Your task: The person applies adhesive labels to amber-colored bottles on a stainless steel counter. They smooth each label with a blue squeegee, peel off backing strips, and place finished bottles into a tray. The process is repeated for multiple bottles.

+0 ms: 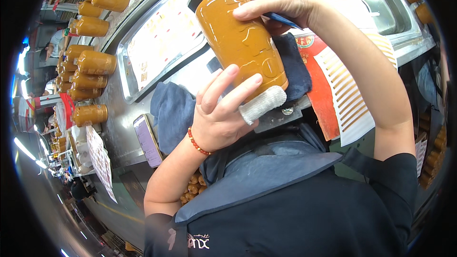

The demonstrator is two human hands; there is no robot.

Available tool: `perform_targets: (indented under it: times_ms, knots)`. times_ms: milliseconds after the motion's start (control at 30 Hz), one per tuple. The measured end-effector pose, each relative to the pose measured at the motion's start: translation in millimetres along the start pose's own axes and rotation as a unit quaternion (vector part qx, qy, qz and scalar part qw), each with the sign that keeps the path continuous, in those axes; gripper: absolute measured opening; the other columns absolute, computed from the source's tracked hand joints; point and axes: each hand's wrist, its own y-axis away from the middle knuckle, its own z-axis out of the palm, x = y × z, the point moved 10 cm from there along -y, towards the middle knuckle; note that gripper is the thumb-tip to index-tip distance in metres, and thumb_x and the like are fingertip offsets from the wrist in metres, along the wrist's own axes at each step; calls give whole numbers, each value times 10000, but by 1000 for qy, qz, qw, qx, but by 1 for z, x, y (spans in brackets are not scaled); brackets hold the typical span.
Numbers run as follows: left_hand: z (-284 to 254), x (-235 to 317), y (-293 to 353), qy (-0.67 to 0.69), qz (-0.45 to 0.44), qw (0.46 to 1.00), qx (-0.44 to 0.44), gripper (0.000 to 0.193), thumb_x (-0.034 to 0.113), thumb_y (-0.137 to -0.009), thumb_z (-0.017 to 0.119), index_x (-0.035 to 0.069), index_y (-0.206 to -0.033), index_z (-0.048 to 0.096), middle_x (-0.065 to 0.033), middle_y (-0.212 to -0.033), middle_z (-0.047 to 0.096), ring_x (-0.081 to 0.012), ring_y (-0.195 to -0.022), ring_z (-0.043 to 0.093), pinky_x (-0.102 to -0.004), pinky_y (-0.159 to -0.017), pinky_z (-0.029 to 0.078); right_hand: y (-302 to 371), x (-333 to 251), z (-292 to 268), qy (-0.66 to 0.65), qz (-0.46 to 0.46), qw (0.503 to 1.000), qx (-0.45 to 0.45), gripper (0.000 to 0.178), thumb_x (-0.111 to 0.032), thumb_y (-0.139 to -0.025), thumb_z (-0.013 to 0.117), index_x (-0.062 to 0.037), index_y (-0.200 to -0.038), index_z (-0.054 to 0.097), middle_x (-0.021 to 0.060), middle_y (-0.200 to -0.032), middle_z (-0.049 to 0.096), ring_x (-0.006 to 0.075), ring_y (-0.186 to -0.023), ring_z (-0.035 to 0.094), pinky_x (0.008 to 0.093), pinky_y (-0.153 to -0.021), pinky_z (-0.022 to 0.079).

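Observation:
A glossy amber-brown bottle [240,33] with raised shapes on its side lies slanted between my hands, its clear neck toward the upper left. My left hand [221,102] holds the base end, fingers spread along the side; one finger wears a white knit sleeve [263,104]. Closed round the neck half from above is my right hand [281,9]. A slim blue tool [284,20], perhaps a pen, pokes out beside its fingers; its tip is hidden. Dark blue cloths lie under the bottle [295,64] and beside my left wrist [175,114].
A metal tray [127,85] with a sheet of small printed pieces stands at left, near a phone [147,140]. Several amber bottles [96,62] line the left side. Striped paper strips [350,97] lie on red paper [323,119] at right, below a steel sink [381,7].

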Motion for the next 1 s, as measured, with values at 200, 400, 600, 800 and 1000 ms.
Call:
perform_targets:
  times_ms: [200,400,600,800,1000]
  knots:
    - [3,-5,11,17,-20,1000,-13,598,175,-652,809,255,-1239,733,-9,-1456,534,-330,-1408,422,-457,-1100,419,12,-56,4,303,-47,945,116,771,-672,-766,799,75,-943,721,90,-731,681,142,-627,677,232,-587,548]
    - [-1,-4,18,20,-42,999,21,578,142,-667,791,280,-1226,748,-13,-1439,527,-345,-1426,401,-455,-1084,422,1,-8,-4,22,-26,999,-5,761,-681,-735,821,-6,-1062,697,56,-783,645,78,-589,607,184,-498,486]
    - [2,-9,17,54,-60,997,3,561,144,-680,785,282,-1223,753,-19,-1437,525,-350,-1434,388,-458,-1092,417,5,-32,5,72,-63,994,45,715,-649,-749,827,5,-1019,729,78,-797,693,110,-622,663,220,-536,540]
    - [-1,-10,22,55,-71,996,18,554,134,-689,775,281,-1223,757,-25,-1443,520,-360,-1447,371,-472,-1130,395,1,-36,2,174,-52,983,39,755,-658,-793,788,29,-1098,716,101,-796,694,129,-659,680,245,-580,551]
    - [-1,-8,28,85,-102,991,22,552,102,-701,763,275,-1226,760,-36,-1445,514,-374,-1459,348,-470,-1141,394,-1,-4,-2,-3,-22,1000,20,785,-641,-768,821,32,-1147,683,95,-832,692,157,-817,719,268,-667,596]
